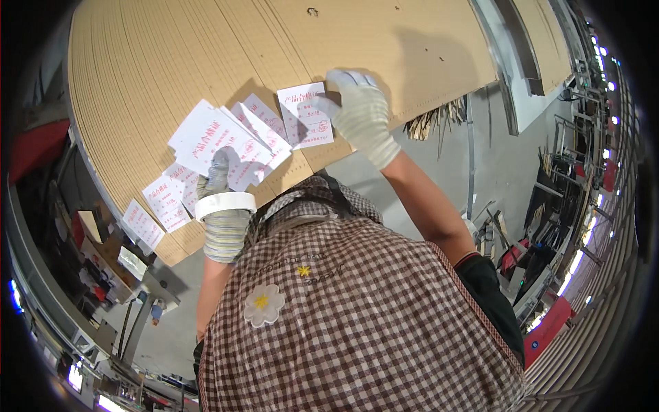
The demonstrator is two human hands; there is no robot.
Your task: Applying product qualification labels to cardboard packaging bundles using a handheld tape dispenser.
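A fanned bunch of white paper slips (200, 134) with red print is gripped by my left hand (223, 206). It wears a striped knit glove with a white band (225, 204) at the wrist; the thumb lies on top and the other fingers are hidden under the paper. My right hand (364, 113), in a pale knit glove, is over the right edge of a single slip (307, 117) lying flat on the brown board stack (206, 55). Its thumb reaches onto that slip, and its fingers are stretched out, slightly blurred.
More printed slips (165, 201) lie along the stack's near left edge. Beyond the stack's right side runs a metal frame (511, 62). Thin strips (436, 122) stick out below the stack's right edge. A checked apron (357, 309) covers my front, close to the stack.
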